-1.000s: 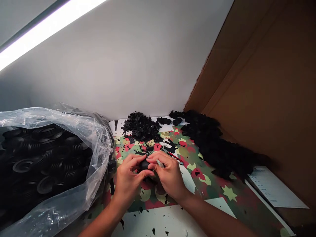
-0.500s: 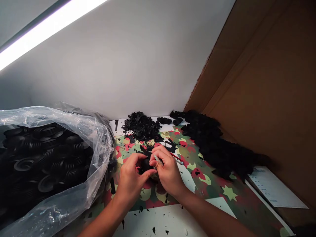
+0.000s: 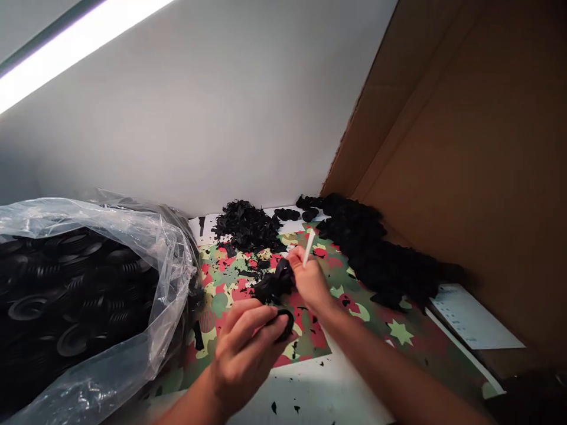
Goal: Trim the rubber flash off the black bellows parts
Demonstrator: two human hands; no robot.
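My left hand (image 3: 248,348) is closed around a round black ribbed part (image 3: 287,326), whose ring-shaped rim shows past the fingers. My right hand (image 3: 310,280) is farther forward and grips a slim white stick-like tool (image 3: 309,248) that points up. Right beside its fingers, and touching them or nearly so, is a crumpled clump of black pieces (image 3: 272,284) on the camouflage-patterned sheet (image 3: 401,332). Whether the right fingers also pinch part of that clump, I cannot tell.
A clear plastic bag (image 3: 175,295) full of black ribbed parts (image 3: 75,307) stands at the left. Shredded black scraps (image 3: 245,227) are heaped at the back. Along the cardboard wall (image 3: 478,177) runs a long black pile (image 3: 390,260), near a white paper (image 3: 476,316).
My hands have come apart. The left drew nearer with the round part; the right moved forward and right with the white tool, now pointing up. The view shifted slightly.
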